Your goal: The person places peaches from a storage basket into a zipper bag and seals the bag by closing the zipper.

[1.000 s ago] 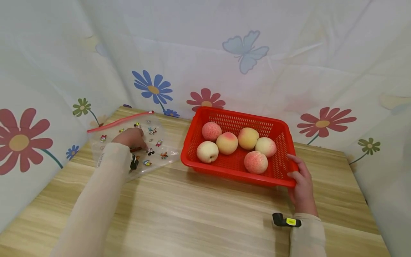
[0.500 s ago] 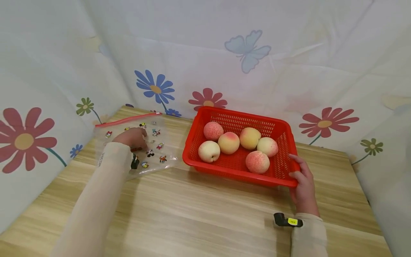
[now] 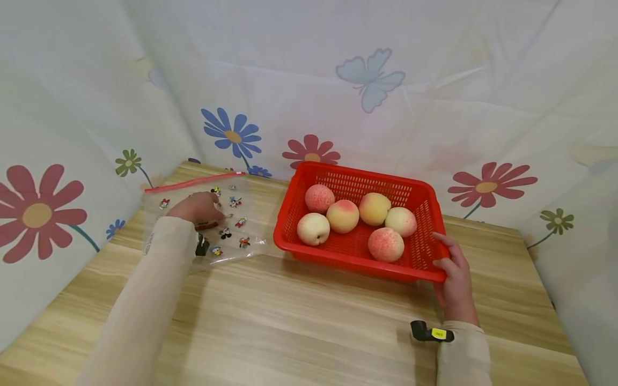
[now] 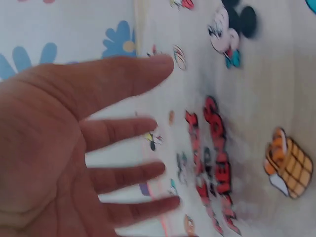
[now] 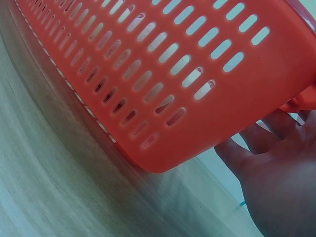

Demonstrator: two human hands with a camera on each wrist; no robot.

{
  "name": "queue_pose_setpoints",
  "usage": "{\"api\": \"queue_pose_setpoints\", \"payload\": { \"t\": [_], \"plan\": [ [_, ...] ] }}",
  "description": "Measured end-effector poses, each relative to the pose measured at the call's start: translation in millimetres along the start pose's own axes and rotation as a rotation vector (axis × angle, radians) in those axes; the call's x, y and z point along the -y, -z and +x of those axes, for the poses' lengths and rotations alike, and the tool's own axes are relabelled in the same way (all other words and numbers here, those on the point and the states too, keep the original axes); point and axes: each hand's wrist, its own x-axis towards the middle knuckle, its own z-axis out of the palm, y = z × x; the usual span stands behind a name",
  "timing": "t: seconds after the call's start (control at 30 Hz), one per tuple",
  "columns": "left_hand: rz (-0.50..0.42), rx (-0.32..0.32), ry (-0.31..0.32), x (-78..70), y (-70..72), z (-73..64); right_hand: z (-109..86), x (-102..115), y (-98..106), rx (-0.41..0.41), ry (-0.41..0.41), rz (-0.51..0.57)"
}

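A clear plastic zip bag point(image 3: 251, 228) with cartoon prints and a red strip lies flat on the left of the table. Over its middle is my left hand point(image 3: 197, 208); in the left wrist view the fingers point(image 4: 123, 129) are spread and fairly straight, with nothing gripped. Whether they press on the bag I cannot tell. At the right, my right hand point(image 3: 455, 281) grips the near right corner of a red plastic basket point(image 3: 338, 260), thumb over the rim. Several peaches, such as a pale one point(image 3: 314, 229) and a pink one point(image 3: 386, 244), sit inside the basket.
The wood-grain table point(image 3: 289, 327) is bounded at the back and sides by a white cloth backdrop point(image 3: 280, 69) printed with flowers and a butterfly. The basket stands near the back cloth, right of the bag. A black wrist camera point(image 3: 429, 332) is on my right wrist.
The bag has turned slightly clockwise, its red strip shifting to the right, with my left hand staying over it. My right hand keeps its hold on the basket, and the peaches lie as before.
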Motion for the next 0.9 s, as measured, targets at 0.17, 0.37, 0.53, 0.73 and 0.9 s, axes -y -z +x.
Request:
{"api": "queue_pose_setpoints", "payload": {
  "t": [0.17, 0.37, 0.53, 0.73, 0.9],
  "plan": [
    [0.006, -0.024, 0.091, -11.4, 0.4, -9.2, 0.1, 1, -1, 0.004, 0.004, 0.006],
    [-0.007, 0.017, 0.124, -23.9, -2.4, -19.1, 0.2, 1, -1, 0.01, 0.008, 0.014],
    [-0.017, 0.034, 0.117, -24.7, -4.1, -19.1, 0.8, 0, -1, 0.008, 0.011, 0.011],
    [-0.024, 0.055, 0.103, -21.8, -3.3, -15.9, 0.9, 0, -1, 0.008, 0.015, 0.008],
    [-0.006, 0.066, 0.082, -19.8, -1.5, -12.8, 1.0, 0, 0, 0.012, 0.019, 0.017]
  ]
}}
